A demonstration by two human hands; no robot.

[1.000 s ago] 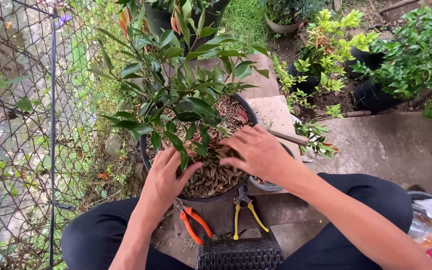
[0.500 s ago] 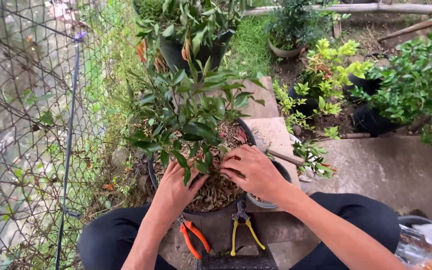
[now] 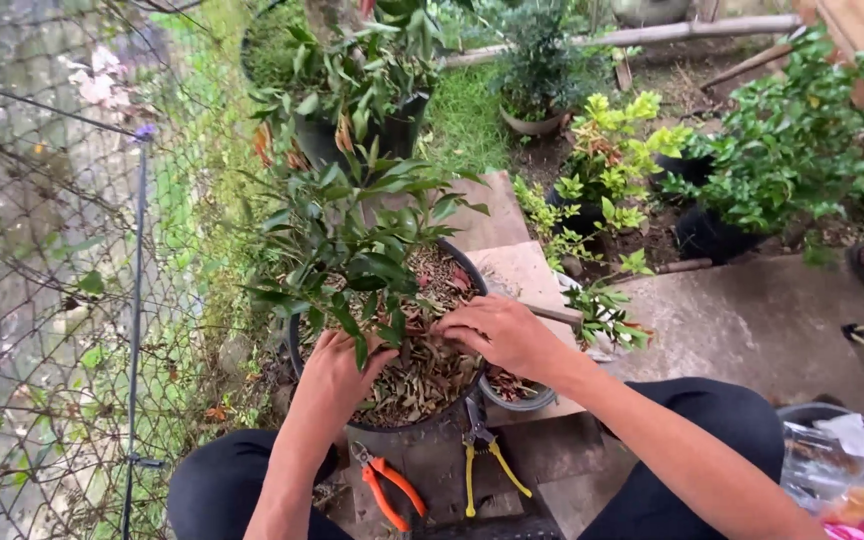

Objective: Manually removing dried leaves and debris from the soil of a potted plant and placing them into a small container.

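Observation:
A leafy green plant (image 3: 362, 240) grows in a black pot (image 3: 392, 435) between my knees. Its soil is covered with dry brown leaves (image 3: 422, 370). My left hand (image 3: 337, 375) lies on the dry leaves at the pot's near left, fingers spread and partly hidden under the foliage. My right hand (image 3: 497, 335) reaches in from the right, fingers curled and pinching dry leaves close to the stem. A small grey bowl (image 3: 517, 400) with a few dry leaves in it sits under my right wrist, against the pot.
Orange-handled pliers (image 3: 392, 490) and yellow-handled pliers (image 3: 482, 470) lie on the ground in front of the pot. A chain-link fence (image 3: 62, 300) runs along the left. Other potted plants (image 3: 782, 160) stand behind and to the right, and plastic bags (image 3: 842, 470) at the lower right.
The view has tilted up and shifted. Both hands have moved closer in toward the plant's stem, and the right hand's fingers have curled into the dry leaves.

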